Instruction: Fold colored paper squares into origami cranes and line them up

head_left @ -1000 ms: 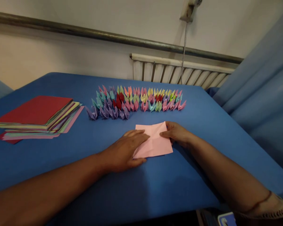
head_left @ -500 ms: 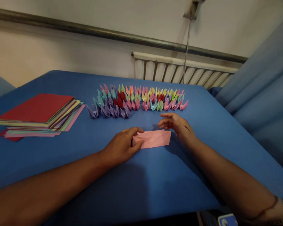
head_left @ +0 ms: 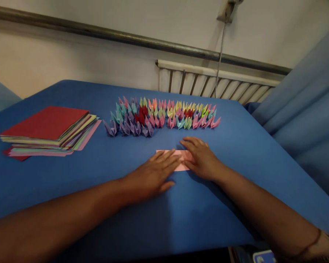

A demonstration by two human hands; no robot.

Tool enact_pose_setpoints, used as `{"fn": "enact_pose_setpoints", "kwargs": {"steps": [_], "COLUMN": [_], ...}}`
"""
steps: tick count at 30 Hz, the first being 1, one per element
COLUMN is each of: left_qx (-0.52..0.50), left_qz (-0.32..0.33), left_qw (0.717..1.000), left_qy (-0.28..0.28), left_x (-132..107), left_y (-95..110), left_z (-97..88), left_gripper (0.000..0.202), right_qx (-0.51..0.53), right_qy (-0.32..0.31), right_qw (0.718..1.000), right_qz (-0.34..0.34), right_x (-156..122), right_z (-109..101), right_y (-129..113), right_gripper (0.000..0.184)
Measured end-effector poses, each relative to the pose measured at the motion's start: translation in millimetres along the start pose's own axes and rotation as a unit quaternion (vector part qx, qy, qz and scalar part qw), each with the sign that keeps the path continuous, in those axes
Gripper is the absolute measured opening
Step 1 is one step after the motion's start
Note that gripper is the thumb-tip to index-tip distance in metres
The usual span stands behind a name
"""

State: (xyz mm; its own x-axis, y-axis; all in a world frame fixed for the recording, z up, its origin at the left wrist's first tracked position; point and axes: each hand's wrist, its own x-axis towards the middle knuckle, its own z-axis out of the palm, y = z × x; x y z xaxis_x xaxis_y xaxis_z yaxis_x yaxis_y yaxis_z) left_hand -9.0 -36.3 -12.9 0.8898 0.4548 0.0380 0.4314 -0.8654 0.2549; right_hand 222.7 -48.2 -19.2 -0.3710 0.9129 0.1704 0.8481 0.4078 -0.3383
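Note:
A folded strip of pink paper (head_left: 182, 167) lies flat on the blue table, partly covered by both hands. My left hand (head_left: 153, 174) is open, its fingers stretched out over the left part of the strip. Over the right end rests my right hand (head_left: 204, 159), also open, with thumb and fingers apart. Beyond the hands, several folded paper cranes (head_left: 161, 118) stand in rows, in purple, teal, red, pink, yellow and green.
At the left sits a stack of coloured paper sheets (head_left: 48, 124), red on top. The blue table (head_left: 98, 219) reaches back towards a radiator (head_left: 192, 67) and a metal pipe (head_left: 126, 39) on the wall. A blue curtain (head_left: 309, 109) hangs at the right.
My left hand has let go of the strip's left end and flattened over it. My right hand has come down onto the right end. The strip now lies flat.

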Motion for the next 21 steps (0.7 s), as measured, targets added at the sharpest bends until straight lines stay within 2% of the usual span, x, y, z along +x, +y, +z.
{"fn": "enact_pose_setpoints", "kwargs": {"steps": [2, 4, 6, 10, 15, 21], "left_qx": [-0.02, -0.029, -0.022, 0.025, 0.118, 0.203], "left_qz": [0.017, 0.014, 0.004, -0.028, -0.076, -0.095], "left_qw": [0.998, 0.996, 0.995, 0.992, 0.984, 0.971], "left_qy": [-0.055, -0.081, -0.094, -0.117, -0.114, -0.081], "left_x": [-3.8, -7.8, -11.6, -19.4, -27.7, -30.5], "left_y": [6.4, 11.3, 14.3, 19.7, 33.5, 39.7], "left_z": [0.9, -0.5, -4.0, -13.8, -22.2, -18.7], "left_gripper": [0.078, 0.087, 0.092, 0.1, 0.1, 0.098], "right_qx": [-0.031, -0.038, -0.049, -0.085, -0.117, -0.157], "right_qy": [-0.019, -0.07, -0.098, -0.096, -0.097, -0.076], "right_qw": [0.999, 0.996, 0.993, 0.992, 0.987, 0.98], "right_qz": [-0.029, -0.047, -0.035, 0.021, 0.047, 0.097], "right_x": [-4.1, -8.5, -11.8, -13.8, -12.5, -6.5], "right_z": [5.3, 10.5, 13.6, 13.7, 11.4, 6.3], "right_y": [-9.9, -18.7, -24.3, -26.6, -21.6, -12.9], "right_gripper": [0.056, 0.057, 0.057, 0.061, 0.063, 0.058]}}
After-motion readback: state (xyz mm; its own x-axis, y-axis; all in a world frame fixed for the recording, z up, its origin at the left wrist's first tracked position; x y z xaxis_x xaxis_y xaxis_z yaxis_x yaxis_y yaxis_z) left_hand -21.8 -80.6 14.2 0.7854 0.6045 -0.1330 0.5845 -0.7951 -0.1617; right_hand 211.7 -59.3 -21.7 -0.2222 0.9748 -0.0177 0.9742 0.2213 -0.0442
